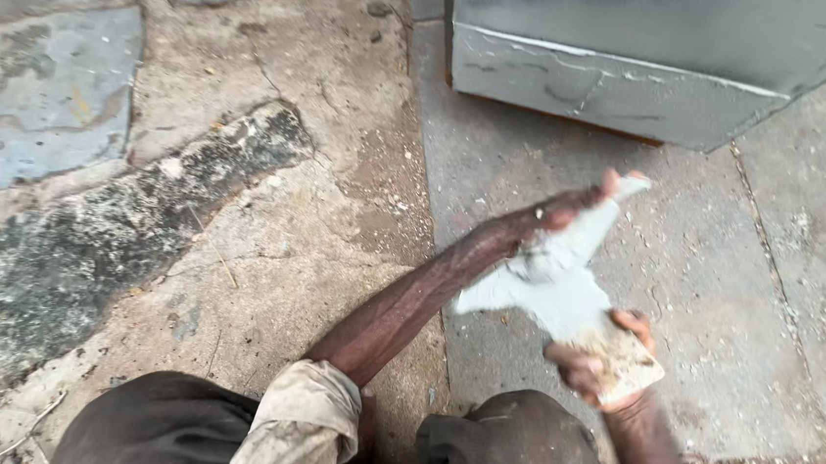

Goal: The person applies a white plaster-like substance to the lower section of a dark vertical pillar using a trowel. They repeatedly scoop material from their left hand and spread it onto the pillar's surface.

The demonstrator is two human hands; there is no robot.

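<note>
Both hands on a pale cloth over stone paving.
Left hand (pixel 572 207) pinches the cloth (pixel 557 278) at its top; right hand (pixel 599 360) grips its lower end, seemingly with a stained pad (pixel 631 362); a grey metal box (pixel 643 54) stands near.

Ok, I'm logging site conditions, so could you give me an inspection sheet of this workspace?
Surface: stone paving, cracked, dusty, one dark rough patch.
Job's things: pale grey-white sheet, crumpled, stretched between both hands.
Clutter: small pebbles and grit on the paving.
Grippers: left hand pinches the sheet's upper end; right hand fingers grip its lower end.
Cables: nothing seen.
Surroundings: grey metal box standing ahead; the person's knees at the bottom edge.
</note>
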